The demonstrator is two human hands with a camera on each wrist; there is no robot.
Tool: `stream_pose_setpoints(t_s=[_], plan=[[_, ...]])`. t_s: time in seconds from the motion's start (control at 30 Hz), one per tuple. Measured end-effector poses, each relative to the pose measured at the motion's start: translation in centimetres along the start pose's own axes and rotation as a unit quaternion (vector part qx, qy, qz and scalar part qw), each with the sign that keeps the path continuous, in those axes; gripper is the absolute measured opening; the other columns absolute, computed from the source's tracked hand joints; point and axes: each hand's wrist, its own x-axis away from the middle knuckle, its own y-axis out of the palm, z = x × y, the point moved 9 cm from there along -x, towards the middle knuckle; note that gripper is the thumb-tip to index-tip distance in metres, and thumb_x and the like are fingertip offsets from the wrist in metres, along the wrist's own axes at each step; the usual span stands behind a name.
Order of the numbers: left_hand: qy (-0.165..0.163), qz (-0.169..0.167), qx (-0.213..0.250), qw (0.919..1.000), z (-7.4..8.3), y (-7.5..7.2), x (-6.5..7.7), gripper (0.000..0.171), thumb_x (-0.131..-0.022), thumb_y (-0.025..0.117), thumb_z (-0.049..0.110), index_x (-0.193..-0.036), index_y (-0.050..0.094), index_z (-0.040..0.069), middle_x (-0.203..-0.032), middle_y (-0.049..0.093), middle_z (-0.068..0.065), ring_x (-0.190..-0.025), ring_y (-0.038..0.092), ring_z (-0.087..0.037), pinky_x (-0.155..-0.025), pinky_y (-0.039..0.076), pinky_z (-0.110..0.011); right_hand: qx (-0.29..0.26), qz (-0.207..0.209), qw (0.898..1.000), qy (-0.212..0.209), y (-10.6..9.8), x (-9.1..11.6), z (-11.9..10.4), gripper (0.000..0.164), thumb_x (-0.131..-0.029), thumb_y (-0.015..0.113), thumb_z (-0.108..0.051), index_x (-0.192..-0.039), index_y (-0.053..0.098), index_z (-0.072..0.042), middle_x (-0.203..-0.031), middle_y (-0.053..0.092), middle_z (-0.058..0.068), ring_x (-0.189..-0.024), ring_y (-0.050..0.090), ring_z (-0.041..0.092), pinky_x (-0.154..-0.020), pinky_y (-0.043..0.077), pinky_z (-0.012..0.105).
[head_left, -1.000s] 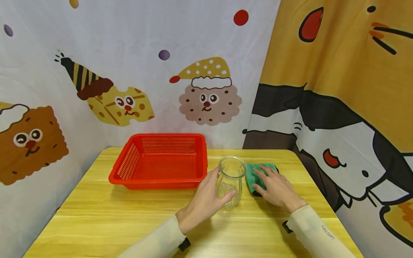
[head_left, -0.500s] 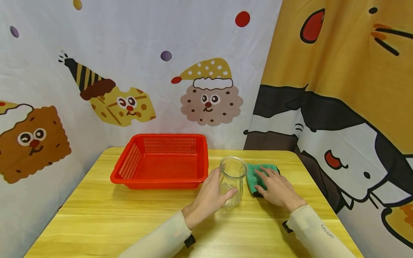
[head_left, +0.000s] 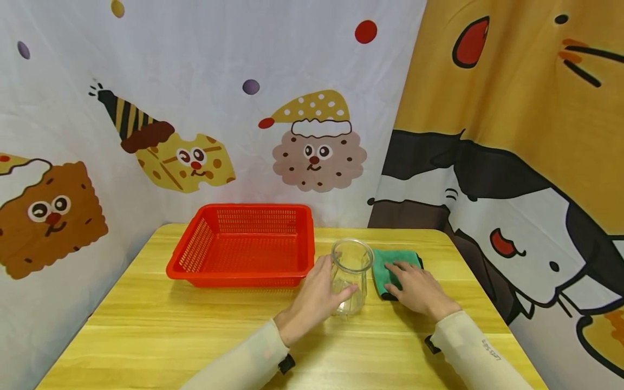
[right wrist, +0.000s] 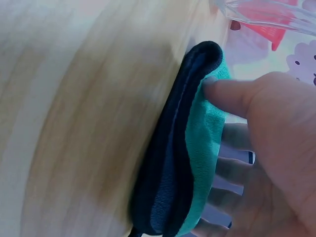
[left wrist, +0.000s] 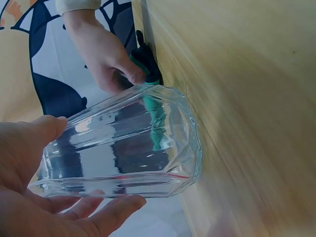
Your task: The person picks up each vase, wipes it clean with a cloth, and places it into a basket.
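My left hand (head_left: 319, 297) holds a clear glass jar (head_left: 352, 273) from its left side, thumb in front. The left wrist view shows the jar's faceted body (left wrist: 123, 143) between thumb and fingers, with the fingers partly behind it. Its mouth faces up; whether its base touches the table I cannot tell. Just right of the jar, a folded green cloth (head_left: 404, 258) with dark edging lies on the table. My right hand (head_left: 420, 287) rests on the cloth's near right part, fingers spread over it. In the right wrist view, its thumb touches the green side by the fold (right wrist: 207, 123).
A red perforated plastic basket (head_left: 253, 254) stands on the table left of the jar, with nothing in it. The wooden table (head_left: 195, 336) reaches back to a cartoon-printed curtain (head_left: 219, 81), which also hangs along the left and right sides.
My right fingers have drawn back slightly toward me over the cloth and come closer together. My left hand and the jar have shifted very slightly right in the view, along with the background.
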Motion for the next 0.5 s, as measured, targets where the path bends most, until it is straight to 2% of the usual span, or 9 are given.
stream_pose_setpoints(t_s=[0.2, 0.37, 0.5], plan=[[-0.002, -0.011, 0.009, 0.9999, -0.4, -0.1, 0.3, 0.073, -0.103, 0.093, 0.032, -0.161, 0.058, 0.005, -0.146, 0.073, -0.014, -0.137, 0.075, -0.033, -0.118, 0.068, -0.050, 0.009, 0.042, 0.999, -0.033, -0.3, -0.6, -0.2, 0.051, -0.109, 0.086, -0.028, -0.152, 0.075, -0.004, -0.143, 0.076, 0.021, -0.123, 0.077, 0.046, -0.098, 0.070, 0.066], [0.012, -0.018, 0.012, 0.9997, -0.6, -0.2, 0.7, 0.075, -0.104, 0.092, 0.032, -0.165, 0.057, 0.008, -0.151, 0.073, -0.015, -0.144, 0.073, -0.035, -0.122, 0.065, -0.052, 0.013, 0.073, 0.996, -0.039, -0.8, -1.2, -0.2, 0.033, -0.103, 0.091, -0.015, -0.133, 0.084, -0.004, -0.120, 0.078, 0.015, -0.104, 0.077, 0.038, -0.084, 0.072, 0.058], [0.018, -0.027, 0.015, 0.9994, -0.8, -0.4, 1.1, 0.076, -0.105, 0.091, 0.034, -0.167, 0.056, 0.010, -0.156, 0.072, -0.015, -0.150, 0.070, -0.035, -0.126, 0.062, -0.053, 0.011, 0.084, 0.995, -0.046, -0.9, -2.0, -0.4, 0.016, -0.098, 0.094, -0.009, -0.113, 0.088, -0.007, -0.100, 0.073, 0.008, -0.089, 0.075, 0.030, -0.074, 0.071, 0.051]])
